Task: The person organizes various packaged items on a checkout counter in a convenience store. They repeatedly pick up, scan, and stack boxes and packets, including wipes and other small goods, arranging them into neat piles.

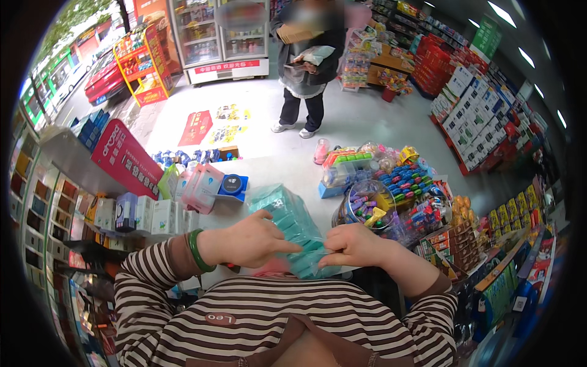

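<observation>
A teal multi-pack of small boxes in clear plastic wrap [289, 208] lies slanted on the white counter [293, 169] in front of my chest. My left hand [250, 241], with a green bangle at the wrist, grips the pack's left side. Its index finger stretches across the wrapped boxes, and its other fingers are partly hidden. On the near right side, my right hand [360, 247] pinches a loose edge of the clear wrap between thumb and fingers. Something pink, blurred, shows under the near end of the pack.
Candy jars [371, 206] and toy sweets crowd the counter's right. Pink-and-white packages [202, 186] and a blue box with a round dark tin [232, 184] stand left, beside a red sign [126, 158]. Across the counter stands a person [307, 69] holding things; a glass-door fridge [220, 36] is behind.
</observation>
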The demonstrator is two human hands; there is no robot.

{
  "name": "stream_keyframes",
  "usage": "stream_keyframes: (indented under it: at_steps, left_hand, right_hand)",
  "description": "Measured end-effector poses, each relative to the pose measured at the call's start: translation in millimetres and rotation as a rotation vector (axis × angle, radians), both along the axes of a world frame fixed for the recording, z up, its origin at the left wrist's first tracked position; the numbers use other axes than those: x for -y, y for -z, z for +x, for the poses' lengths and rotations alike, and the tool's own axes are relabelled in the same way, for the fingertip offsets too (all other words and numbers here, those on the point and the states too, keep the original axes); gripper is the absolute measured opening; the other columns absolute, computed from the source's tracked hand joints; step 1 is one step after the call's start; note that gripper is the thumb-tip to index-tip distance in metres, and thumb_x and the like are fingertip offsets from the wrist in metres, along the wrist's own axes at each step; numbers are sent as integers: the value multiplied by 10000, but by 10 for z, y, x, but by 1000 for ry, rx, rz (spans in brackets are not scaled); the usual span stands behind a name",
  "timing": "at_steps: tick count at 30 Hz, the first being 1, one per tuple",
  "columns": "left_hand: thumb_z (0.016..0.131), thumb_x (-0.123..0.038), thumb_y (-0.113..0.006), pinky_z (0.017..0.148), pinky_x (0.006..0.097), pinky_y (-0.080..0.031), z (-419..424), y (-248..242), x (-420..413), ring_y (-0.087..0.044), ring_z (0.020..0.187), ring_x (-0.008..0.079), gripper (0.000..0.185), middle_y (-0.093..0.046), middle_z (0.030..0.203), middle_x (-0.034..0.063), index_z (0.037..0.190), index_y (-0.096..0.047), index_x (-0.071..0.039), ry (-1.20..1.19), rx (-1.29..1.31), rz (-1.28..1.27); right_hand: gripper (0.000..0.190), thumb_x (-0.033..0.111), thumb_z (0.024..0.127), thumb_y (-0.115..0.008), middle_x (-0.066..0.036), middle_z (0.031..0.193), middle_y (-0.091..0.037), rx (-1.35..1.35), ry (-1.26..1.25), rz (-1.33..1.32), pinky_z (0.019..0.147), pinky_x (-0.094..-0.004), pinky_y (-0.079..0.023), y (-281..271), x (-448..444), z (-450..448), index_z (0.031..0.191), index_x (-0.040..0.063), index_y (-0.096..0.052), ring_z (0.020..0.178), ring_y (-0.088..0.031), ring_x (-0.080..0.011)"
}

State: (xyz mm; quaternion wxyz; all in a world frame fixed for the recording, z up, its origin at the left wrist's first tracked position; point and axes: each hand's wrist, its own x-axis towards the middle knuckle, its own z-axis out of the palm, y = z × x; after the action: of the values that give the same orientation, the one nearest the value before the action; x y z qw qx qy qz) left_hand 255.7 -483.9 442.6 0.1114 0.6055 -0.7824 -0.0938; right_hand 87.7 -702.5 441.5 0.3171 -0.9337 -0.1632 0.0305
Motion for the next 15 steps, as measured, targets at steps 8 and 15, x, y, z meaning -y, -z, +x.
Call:
stream_keyframes:
  at_steps: [8,15]
  left_hand:
    - [695,-94,-599,983,533,-340,-119,195,44,-574,762,226,85,-503,714,35,774,-568,-91,117,-276,-159]
    - [713,-88,-597,932,473,-403,-62,174,-49,-581,742,210,121,-526,704,24,824,-567,-124,184,-120,-16]
  right_hand:
    - [350,256,777,-700,-93,733,-508,446,-59,438,738,-389,-396,379,-222,181,608,44,-479,709,-501,-308]
    - [379,371,838,-594,-121,608,-565,95,-247,4,677,-395,-426,115,-290,163,640,52,-543,654,-567,-343]
